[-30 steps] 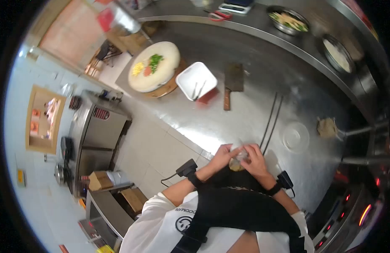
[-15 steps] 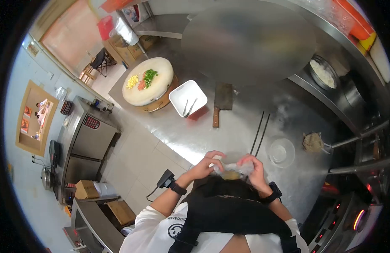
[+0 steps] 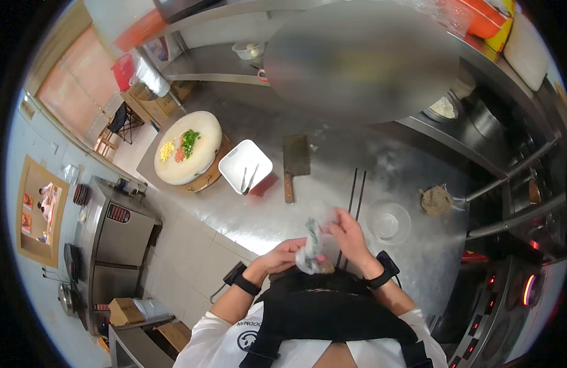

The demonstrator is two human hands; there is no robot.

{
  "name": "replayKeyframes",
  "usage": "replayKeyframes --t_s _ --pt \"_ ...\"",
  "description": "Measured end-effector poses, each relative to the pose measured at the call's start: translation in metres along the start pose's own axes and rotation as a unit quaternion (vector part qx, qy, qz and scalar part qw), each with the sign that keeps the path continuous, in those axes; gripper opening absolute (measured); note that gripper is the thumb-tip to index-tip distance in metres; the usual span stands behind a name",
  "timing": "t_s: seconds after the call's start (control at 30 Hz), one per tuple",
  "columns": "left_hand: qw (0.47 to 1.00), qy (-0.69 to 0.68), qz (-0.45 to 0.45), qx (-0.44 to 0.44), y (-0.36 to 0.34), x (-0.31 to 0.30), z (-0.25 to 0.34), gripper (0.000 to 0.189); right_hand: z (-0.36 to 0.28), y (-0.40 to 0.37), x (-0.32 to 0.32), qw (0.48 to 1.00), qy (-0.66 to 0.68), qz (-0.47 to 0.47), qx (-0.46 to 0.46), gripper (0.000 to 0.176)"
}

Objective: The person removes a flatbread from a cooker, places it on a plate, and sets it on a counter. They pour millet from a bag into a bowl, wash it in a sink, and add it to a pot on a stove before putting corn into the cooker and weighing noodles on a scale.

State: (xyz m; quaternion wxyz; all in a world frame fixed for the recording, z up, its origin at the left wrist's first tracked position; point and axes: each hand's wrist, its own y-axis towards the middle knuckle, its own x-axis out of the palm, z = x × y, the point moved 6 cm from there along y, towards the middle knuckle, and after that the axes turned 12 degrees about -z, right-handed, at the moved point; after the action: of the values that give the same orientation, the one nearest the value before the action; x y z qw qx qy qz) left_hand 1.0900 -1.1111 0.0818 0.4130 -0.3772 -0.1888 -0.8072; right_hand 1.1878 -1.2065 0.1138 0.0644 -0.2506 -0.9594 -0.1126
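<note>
Close to my body, a clear plastic bag (image 3: pixel 309 256) with something yellowish in its bottom hangs at the counter's front edge. My left hand (image 3: pixel 283 254) is closed on the bag's left side. Above and to the right, my right hand (image 3: pixel 346 234) pinches the bag's blurred upper end. Just beside the right hand lie two dark chopsticks (image 3: pixel 356 199), partly hidden by it. A clear round bowl (image 3: pixel 389 224) sits to their right. Further off, a cleaver (image 3: pixel 296 156) with a wooden handle lies flat on the metal counter.
A white square container (image 3: pixel 245 162) holds metal utensils. Behind it, a round chopping board (image 3: pixel 201 138) carries chopped green, pink and yellow food. A brown cloth-like lump (image 3: pixel 437 200) lies right. A bowl of white food (image 3: pixel 443 108) stands on the shelf.
The bag was spread between both hands; now its top is gathered and drawn upward. My right hand has risen and moved left. The view has shifted, so the counter items appear further left and lower.
</note>
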Motion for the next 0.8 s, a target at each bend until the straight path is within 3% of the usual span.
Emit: replayKeyframes --t_s 0.03,0.1,0.13,0.17,0.23,0.27,0.3,0.37,0.4,0.43,0.5,0.53,0.57,0.63,0.67,0.77,0.8 --pt "1.000 -0.001 -0.005 -0.008 -0.002 -0.004 -0.008 0.041 -0.005 0.000 -0.006 0.995 0.068 0.062 -0.032 0.032" --pt "0.980 0.132 0.119 0.088 -0.002 -0.032 -0.011 0.041 0.006 -0.012 -0.019 0.997 0.031 0.064 -0.043 0.035" --pt "0.974 0.004 0.215 0.072 0.007 -0.014 0.005 0.033 0.034 -0.027 -0.021 0.993 0.083 0.087 0.006 0.032" --pt "0.977 0.004 0.202 0.064 0.013 -0.018 0.000 0.033 0.056 -0.040 -0.022 0.984 0.136 0.107 0.053 0.030" --pt "0.934 0.186 0.291 0.087 0.010 -0.034 0.008 0.044 0.042 -0.040 0.003 0.997 -0.023 -0.053 0.051 0.030" --pt "0.930 0.143 0.322 0.102 0.014 -0.031 0.004 0.051 0.039 -0.039 0.010 0.994 -0.074 -0.041 0.069 0.031" --pt "0.932 0.145 0.317 0.101 0.015 -0.029 0.006 0.051 0.039 -0.040 0.016 0.988 -0.125 -0.030 0.086 0.031" --pt "0.943 0.259 0.159 0.137 0.023 -0.009 0.018 0.060 0.138 -0.049 0.005 0.962 0.192 0.007 0.194 0.039" --pt "0.965 0.161 0.160 0.133 0.023 -0.003 0.021 0.062 0.084 -0.045 0.002 0.974 -0.121 -0.018 0.188 0.036" --pt "0.965 0.161 0.159 0.134 0.019 -0.007 0.023 0.062 0.089 -0.051 0.002 0.975 -0.122 -0.018 0.187 0.036" --pt "0.951 0.236 0.194 -0.057 0.005 -0.032 0.015 0.054 0.095 -0.057 -0.007 0.960 -0.237 0.050 0.139 0.024" --pt "0.937 0.282 0.196 -0.071 -0.003 -0.037 0.019 0.046 0.083 -0.052 -0.008 0.949 -0.172 0.023 0.264 0.016" --pt "0.934 0.282 0.208 -0.066 -0.006 -0.039 0.022 0.046 0.091 -0.052 -0.012 0.950 -0.171 0.010 0.261 0.016" --pt "0.926 0.221 0.305 0.005 -0.010 -0.041 0.026 0.040 0.080 -0.038 -0.007 0.934 -0.348 0.003 0.076 0.020" --pt "0.938 0.140 0.311 0.061 -0.006 -0.041 0.023 0.041 0.069 -0.037 -0.002 0.910 -0.413 0.010 0.042 0.026" --pt "0.946 -0.074 0.251 0.192 0.011 -0.028 0.017 0.041 0.063 -0.023 0.013 0.929 -0.370 -0.004 0.029 0.030" --pt "0.941 -0.077 0.262 0.199 0.008 -0.040 0.009 0.041 0.056 -0.019 0.016 0.915 -0.399 -0.014 0.066 0.032"
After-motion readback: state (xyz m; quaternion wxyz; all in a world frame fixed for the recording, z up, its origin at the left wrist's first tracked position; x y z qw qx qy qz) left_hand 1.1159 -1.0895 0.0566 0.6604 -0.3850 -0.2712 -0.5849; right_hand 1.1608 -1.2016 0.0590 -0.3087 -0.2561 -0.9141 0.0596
